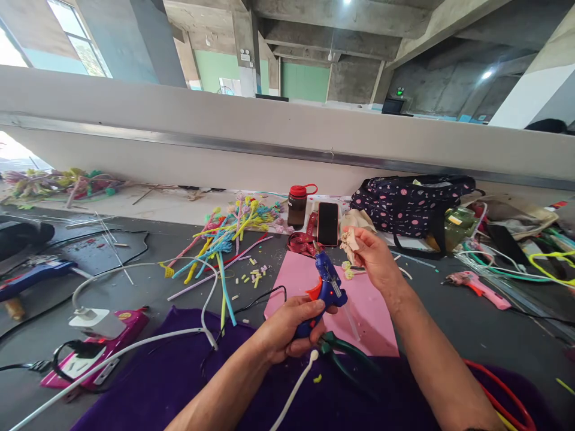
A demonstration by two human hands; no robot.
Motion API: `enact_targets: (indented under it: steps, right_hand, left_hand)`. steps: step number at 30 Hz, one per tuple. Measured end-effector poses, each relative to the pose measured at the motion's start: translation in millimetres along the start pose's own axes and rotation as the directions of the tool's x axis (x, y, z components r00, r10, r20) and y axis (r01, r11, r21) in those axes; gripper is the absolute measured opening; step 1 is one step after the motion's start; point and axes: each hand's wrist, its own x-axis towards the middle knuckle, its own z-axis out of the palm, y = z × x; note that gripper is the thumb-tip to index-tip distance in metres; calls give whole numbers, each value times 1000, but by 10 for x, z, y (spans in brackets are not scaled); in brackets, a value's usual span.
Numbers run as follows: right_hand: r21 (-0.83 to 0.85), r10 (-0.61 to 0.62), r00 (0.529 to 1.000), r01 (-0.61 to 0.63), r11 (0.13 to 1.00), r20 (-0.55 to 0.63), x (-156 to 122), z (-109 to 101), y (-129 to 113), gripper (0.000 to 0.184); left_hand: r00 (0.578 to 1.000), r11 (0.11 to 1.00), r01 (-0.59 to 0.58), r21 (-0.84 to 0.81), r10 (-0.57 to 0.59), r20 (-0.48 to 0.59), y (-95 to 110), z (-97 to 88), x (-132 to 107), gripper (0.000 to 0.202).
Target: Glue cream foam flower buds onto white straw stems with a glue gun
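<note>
My left hand [290,329] is wrapped around the handle of a blue hot glue gun [330,281] with an orange trigger, its nozzle pointing up and away from me. To the right of the nozzle, my right hand [375,254] pinches a crumpled piece of beige tissue [348,242]. Both hands are over a pink sheet [377,326]. A small pale yellow piece [347,270] shows just below the tissue. Dark green pliers [348,350] lie below the glue gun, partly on a purple cloth [153,365].
Colourful pipe-cleaner stems [233,230] and cut bits lie left of the sheet. Behind stand a red-capped bottle [297,206], a phone [327,222] and a patterned bag [404,206]. A pink glue gun [480,288] lies right. White cable [148,344] crosses near a pink power strip [121,335].
</note>
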Motion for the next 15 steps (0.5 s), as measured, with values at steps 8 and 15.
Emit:
enact_targets:
  steps: [8, 15]
  right_hand:
    - [322, 116, 976, -172, 931, 186, 24, 29, 46, 24]
    - [325, 129, 970, -192, 926, 207, 33, 29, 64, 17]
  left_hand:
    - [998, 1000, -11, 22, 13, -63, 7, -7, -9, 38]
    - [998, 1000, -26, 0, 26, -51, 27, -22, -27, 36]
